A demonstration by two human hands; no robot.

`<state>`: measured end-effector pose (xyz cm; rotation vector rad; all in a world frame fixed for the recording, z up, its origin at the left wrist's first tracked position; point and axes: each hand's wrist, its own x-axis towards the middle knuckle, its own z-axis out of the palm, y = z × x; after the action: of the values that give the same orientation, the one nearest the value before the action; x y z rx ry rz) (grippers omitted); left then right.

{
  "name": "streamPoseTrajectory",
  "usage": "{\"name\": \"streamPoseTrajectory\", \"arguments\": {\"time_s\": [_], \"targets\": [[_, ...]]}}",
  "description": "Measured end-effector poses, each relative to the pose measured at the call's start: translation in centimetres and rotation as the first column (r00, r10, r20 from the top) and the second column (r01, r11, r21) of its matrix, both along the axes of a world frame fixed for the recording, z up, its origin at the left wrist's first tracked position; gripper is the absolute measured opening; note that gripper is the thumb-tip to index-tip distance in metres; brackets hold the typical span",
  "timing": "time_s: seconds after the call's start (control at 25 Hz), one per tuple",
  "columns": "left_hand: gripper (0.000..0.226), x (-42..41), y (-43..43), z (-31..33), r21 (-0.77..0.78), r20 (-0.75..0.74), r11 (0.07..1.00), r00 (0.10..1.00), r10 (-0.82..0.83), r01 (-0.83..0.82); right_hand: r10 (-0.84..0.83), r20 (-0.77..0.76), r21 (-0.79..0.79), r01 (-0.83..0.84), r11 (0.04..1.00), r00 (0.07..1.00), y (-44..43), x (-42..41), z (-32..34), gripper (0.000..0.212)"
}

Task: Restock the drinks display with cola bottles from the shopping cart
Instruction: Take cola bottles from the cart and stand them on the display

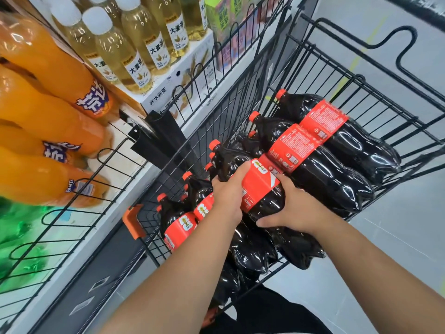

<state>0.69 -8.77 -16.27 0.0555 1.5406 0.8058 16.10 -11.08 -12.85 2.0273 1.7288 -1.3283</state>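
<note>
**Gripping one cola bottle [261, 189] two-handed**

We are holding it atop the other cola bottles [337, 145] in the shopping cart [385, 86], left hand [228, 192] curling round its shoulder, right hand [297, 209] wrapping its lower body. Its long axis is pointing cap away, base toward us. The drinks display [125, 196] is standing to our left, past the cart's wire side, orange soda bottles [48, 109] crowding it.
</note>
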Motion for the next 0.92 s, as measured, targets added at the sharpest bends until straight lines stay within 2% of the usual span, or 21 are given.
{"name": "streamPoseTrajectory", "arguments": {"time_s": [0.12, 0.32, 0.52, 0.72, 0.92], "targets": [[0.071, 0.0, -0.4, 0.4, 0.029, 0.000, 0.999, 1.000, 0.013, -0.013, -0.033, -0.089, -0.004, 0.033, 0.999, 0.996, -0.3, -0.1, -0.4, 0.131], [0.071, -1.4, -1.0, 2.0, 0.134, -0.041, 0.991, 0.999, 0.003, 0.003, -0.055, -0.164, 0.117, 0.075, 0.990, 0.985, -1.7, -1.5, -0.2, 0.127], [0.065, -4.7, -2.3, 4.7, 0.253, -0.063, 0.966, 0.996, 0.063, -0.045, -0.025, -0.239, 0.216, 0.078, 0.973, 0.971, -3.1, -5.0, 1.6, 0.126], [0.077, -10.1, -4.9, 7.3, 0.351, -0.137, 0.929, 0.975, 0.176, -0.118, 0.087, -0.349, 0.326, 0.034, 0.945, 0.933, -4.4, -10.2, 4.0, 0.113], [0.104, -16.5, -9.4, 10.0, 0.417, -0.217, 0.886, 0.924, 0.314, -0.203, 0.211, -0.417, 0.381, -0.041, 0.924, 0.884, -7.3, -16.4, 6.1, 0.111]]}}
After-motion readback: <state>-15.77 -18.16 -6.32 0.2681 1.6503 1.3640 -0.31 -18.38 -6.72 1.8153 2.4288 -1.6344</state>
